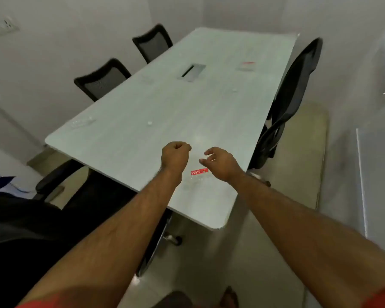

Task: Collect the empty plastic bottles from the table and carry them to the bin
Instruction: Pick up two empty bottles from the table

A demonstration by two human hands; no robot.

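A clear plastic bottle with a red label (199,177) lies on its side on the grey table (142,138), near the front right edge. My right hand (220,164) hovers just above it, fingers apart and holding nothing. My left hand (175,155) is curled into a loose fist a little to the left, with nothing visible in it. Another clear bottle with a red label (246,66) lies far back on the right. A third clear bottle (81,122) lies near the table's left edge. Two small white caps (150,123) (234,90) sit loose on the tabletop.
Black mesh chairs stand around the table: two on the left (102,80) (152,42), one on the right (287,96), one at the near left corner (60,181). A cable hatch (191,72) is set in the table's middle. White walls close in. No bin is in view.
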